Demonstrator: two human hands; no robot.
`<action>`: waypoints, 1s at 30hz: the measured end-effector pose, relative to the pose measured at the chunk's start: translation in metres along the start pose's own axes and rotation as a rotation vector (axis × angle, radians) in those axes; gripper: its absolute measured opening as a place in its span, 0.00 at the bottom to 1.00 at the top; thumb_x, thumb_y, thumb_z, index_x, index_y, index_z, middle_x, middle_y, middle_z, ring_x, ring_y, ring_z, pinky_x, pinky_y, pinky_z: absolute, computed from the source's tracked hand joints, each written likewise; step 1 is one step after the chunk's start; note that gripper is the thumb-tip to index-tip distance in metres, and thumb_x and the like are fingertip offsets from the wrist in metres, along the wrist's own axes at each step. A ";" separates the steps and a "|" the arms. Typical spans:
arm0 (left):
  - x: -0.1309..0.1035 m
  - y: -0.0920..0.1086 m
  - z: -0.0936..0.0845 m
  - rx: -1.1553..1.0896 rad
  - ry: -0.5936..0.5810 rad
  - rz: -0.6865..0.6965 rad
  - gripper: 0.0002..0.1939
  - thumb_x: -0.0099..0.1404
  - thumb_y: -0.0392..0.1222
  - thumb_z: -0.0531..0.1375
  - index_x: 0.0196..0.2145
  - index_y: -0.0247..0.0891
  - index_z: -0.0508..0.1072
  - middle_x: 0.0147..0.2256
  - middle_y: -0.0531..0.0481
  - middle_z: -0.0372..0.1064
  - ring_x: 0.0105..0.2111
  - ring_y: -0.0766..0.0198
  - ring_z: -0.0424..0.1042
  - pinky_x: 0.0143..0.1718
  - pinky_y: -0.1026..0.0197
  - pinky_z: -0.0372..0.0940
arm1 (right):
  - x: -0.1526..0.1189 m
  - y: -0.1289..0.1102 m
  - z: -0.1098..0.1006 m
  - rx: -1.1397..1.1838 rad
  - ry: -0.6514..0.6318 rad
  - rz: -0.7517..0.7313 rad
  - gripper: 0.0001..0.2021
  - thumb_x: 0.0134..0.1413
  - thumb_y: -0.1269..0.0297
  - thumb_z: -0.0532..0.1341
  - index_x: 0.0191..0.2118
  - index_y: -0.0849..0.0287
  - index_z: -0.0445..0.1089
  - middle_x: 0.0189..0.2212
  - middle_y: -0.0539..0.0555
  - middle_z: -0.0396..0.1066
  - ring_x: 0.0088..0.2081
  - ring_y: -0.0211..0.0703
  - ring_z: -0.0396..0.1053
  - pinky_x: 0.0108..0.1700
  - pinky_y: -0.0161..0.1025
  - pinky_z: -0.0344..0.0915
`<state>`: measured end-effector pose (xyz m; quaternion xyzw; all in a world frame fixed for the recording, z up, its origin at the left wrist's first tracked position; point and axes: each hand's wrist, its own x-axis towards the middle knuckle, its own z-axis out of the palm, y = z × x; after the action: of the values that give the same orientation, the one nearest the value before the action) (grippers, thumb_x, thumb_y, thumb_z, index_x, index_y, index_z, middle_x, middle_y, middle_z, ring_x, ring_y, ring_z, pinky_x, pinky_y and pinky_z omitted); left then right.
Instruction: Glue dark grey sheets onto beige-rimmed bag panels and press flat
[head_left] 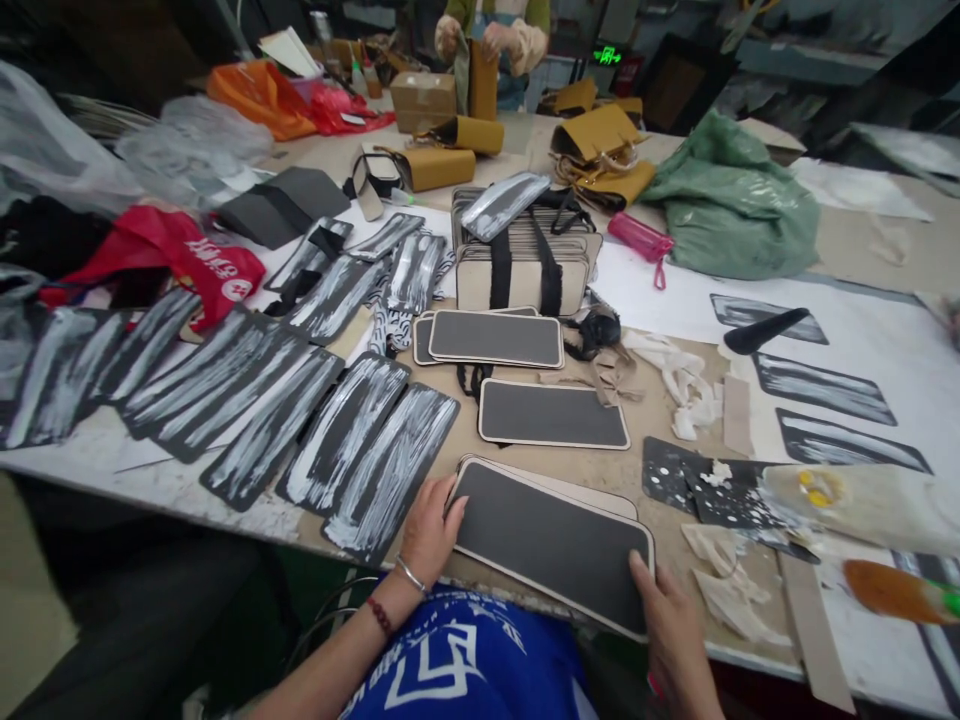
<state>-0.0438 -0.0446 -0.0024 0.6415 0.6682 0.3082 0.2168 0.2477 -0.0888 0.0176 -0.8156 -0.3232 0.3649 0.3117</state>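
A dark grey rounded panel with a pale edge (551,540) lies at the table's front edge, on top of a beige panel (592,490) that shows behind it. My left hand (433,525) grips its left end, thumb on top. At its right end, my right hand (667,600) holds the edge with the thumb on the upper face; the other fingers are mostly hidden. Just beyond lie a similar panel (555,413) and a small stack of panels (495,338). Left of my left hand is a dark panel streaked with white (397,470).
Several white-streaked panels (247,380) spread leftward. Behind stands a strapped panel bundle (521,280). To the right are a glue-spotted dark sheet (675,475), a clear bottle (862,500), an amber bottle (892,590) and a green bag (739,205). A co-worker's hands (480,40) handle a mustard piece opposite.
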 end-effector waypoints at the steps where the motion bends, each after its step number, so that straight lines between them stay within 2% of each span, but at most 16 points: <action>1: 0.000 -0.002 0.001 -0.033 0.003 -0.028 0.14 0.61 0.41 0.51 0.45 0.37 0.65 0.38 0.44 0.66 0.40 0.60 0.66 0.43 0.55 0.65 | 0.001 -0.004 -0.002 0.055 -0.101 0.048 0.27 0.44 0.46 0.55 0.43 0.64 0.69 0.30 0.55 0.72 0.34 0.49 0.69 0.37 0.44 0.66; 2: 0.000 -0.003 0.002 -0.059 0.011 -0.056 0.15 0.61 0.41 0.51 0.45 0.37 0.65 0.39 0.44 0.66 0.41 0.60 0.66 0.44 0.54 0.64 | 0.001 -0.007 -0.004 0.087 -0.172 0.069 0.26 0.44 0.46 0.56 0.40 0.64 0.71 0.28 0.54 0.73 0.33 0.49 0.69 0.36 0.43 0.67; 4: 0.000 -0.005 0.003 -0.111 0.018 -0.127 0.15 0.59 0.42 0.52 0.44 0.38 0.66 0.39 0.44 0.66 0.40 0.59 0.67 0.43 0.53 0.64 | 0.002 -0.014 -0.009 0.102 -0.219 0.073 0.24 0.42 0.47 0.58 0.38 0.63 0.72 0.26 0.53 0.73 0.33 0.49 0.70 0.36 0.43 0.67; 8: 0.003 -0.001 0.000 -0.202 -0.037 -0.343 0.13 0.55 0.46 0.55 0.35 0.36 0.70 0.27 0.51 0.64 0.27 0.64 0.65 0.32 0.58 0.65 | 0.004 -0.026 -0.021 0.057 -0.194 0.047 0.23 0.39 0.48 0.60 0.37 0.63 0.73 0.27 0.54 0.74 0.35 0.49 0.70 0.36 0.42 0.68; 12: 0.006 0.012 -0.008 -0.315 -0.117 -0.499 0.13 0.54 0.50 0.55 0.25 0.37 0.67 0.20 0.56 0.59 0.23 0.67 0.61 0.28 0.63 0.60 | 0.004 -0.033 -0.025 0.052 -0.165 0.032 0.26 0.41 0.47 0.59 0.42 0.63 0.71 0.29 0.54 0.74 0.35 0.48 0.70 0.36 0.40 0.67; 16: 0.007 0.024 -0.013 -0.452 -0.171 -0.479 0.14 0.57 0.51 0.53 0.26 0.37 0.66 0.23 0.55 0.62 0.26 0.66 0.62 0.30 0.64 0.59 | 0.006 -0.032 -0.024 0.082 -0.163 0.070 0.28 0.43 0.46 0.57 0.46 0.63 0.68 0.29 0.53 0.74 0.34 0.48 0.70 0.35 0.40 0.67; 19: 0.007 0.027 -0.014 -0.477 -0.164 -0.486 0.14 0.59 0.49 0.50 0.26 0.37 0.65 0.23 0.54 0.63 0.27 0.66 0.62 0.30 0.63 0.59 | 0.013 -0.025 -0.025 0.024 -0.153 0.040 0.29 0.44 0.45 0.57 0.46 0.63 0.68 0.30 0.54 0.74 0.35 0.49 0.69 0.35 0.41 0.66; 24: 0.012 0.025 -0.018 -0.448 -0.144 -0.487 0.13 0.59 0.48 0.48 0.24 0.37 0.63 0.24 0.53 0.62 0.27 0.65 0.62 0.31 0.62 0.58 | 0.023 -0.016 -0.025 -0.142 -0.103 -0.057 0.27 0.44 0.44 0.56 0.44 0.61 0.69 0.32 0.55 0.73 0.36 0.50 0.68 0.37 0.41 0.65; 30: 0.019 0.022 -0.024 -0.475 -0.139 -0.497 0.14 0.59 0.49 0.48 0.24 0.38 0.63 0.25 0.52 0.64 0.29 0.63 0.64 0.33 0.61 0.60 | 0.030 -0.011 -0.021 -0.250 -0.110 -0.130 0.25 0.43 0.42 0.55 0.37 0.59 0.72 0.30 0.55 0.73 0.37 0.51 0.68 0.38 0.43 0.64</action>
<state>-0.0458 -0.0290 0.0317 0.4105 0.6970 0.3487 0.4733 0.2773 -0.0656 0.0251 -0.8041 -0.4349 0.3451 0.2125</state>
